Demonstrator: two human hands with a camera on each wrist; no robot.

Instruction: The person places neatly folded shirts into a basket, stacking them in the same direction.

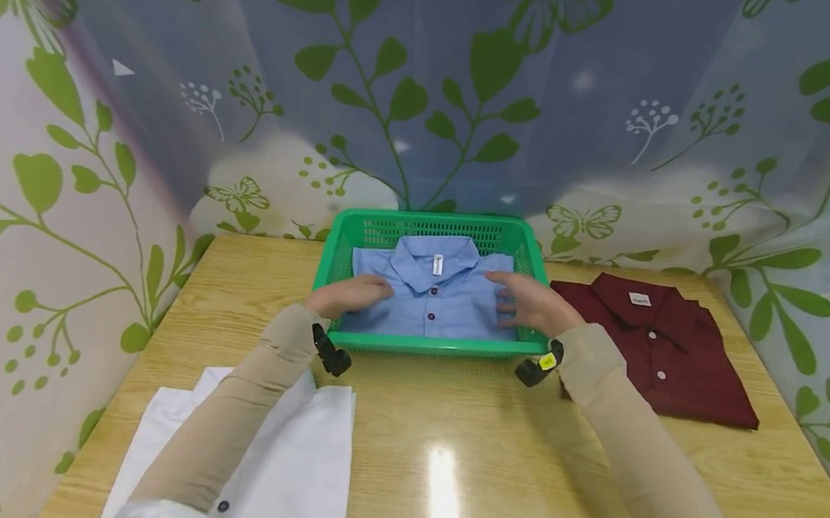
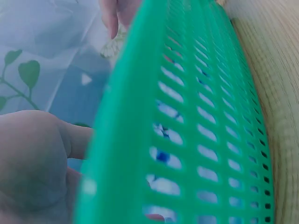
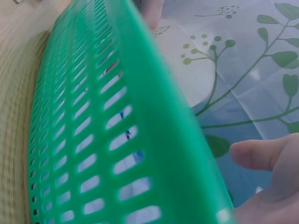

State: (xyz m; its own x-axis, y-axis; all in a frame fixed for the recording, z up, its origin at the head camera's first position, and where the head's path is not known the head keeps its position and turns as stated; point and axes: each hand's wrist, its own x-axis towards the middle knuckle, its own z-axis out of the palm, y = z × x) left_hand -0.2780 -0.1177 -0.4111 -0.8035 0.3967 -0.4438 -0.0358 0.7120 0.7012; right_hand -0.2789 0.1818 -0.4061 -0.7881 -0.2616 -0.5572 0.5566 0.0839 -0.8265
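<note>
Blue shirt (image 1: 456, 296) lies flat inside basket (image 1: 437, 345), likely preserving folds. I see left hand (image 1: 354, 295) and right hand (image 1: 531, 302) there, fingers loosely extended.

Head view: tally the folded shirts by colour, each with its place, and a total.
Light blue collared shirt, in the green perforated plastic basket: 1
Dark red collared shirt, on the light wooden table, right of the basket: 1
White shirt with a dark button, on the table's near left: 1
Total: 3
</note>
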